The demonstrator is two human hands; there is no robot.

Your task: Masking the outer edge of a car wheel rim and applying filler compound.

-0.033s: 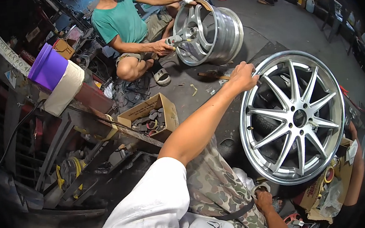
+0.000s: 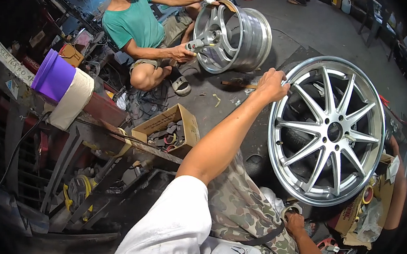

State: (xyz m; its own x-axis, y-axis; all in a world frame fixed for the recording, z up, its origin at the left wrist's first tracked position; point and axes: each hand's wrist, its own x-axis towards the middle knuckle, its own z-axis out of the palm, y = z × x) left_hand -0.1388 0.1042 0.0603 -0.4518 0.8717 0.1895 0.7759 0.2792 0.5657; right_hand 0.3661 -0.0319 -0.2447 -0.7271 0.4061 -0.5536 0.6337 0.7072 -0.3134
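My left hand (image 2: 272, 84) reaches out to the upper left lip of a silver multi-spoke alloy wheel (image 2: 329, 116), its fingers curled on the edge. Whether anything thin lies between the fingers and the rim, I cannot make out. The wheel is tilted up with its face toward me, and a dark tyre (image 2: 295, 138) shows through the spokes. Low down, by the wheel's bottom edge, my right hand (image 2: 296, 221) is closed around a cream ring that looks like a roll of tape (image 2: 291, 210).
Ahead, a person in a green shirt (image 2: 133, 19) crouches with a grey power tool (image 2: 195, 45) at another alloy wheel (image 2: 234, 39). An open carton (image 2: 191, 125) of dark pieces stands left. Another carton (image 2: 349, 218) and someone's bare arm (image 2: 396, 197) are right. A purple bucket (image 2: 53, 75) sits left.
My left hand has shifted very slightly along the wheel's lip. The crouching person's tool has moved a little to the right. Otherwise the scene looks the same.
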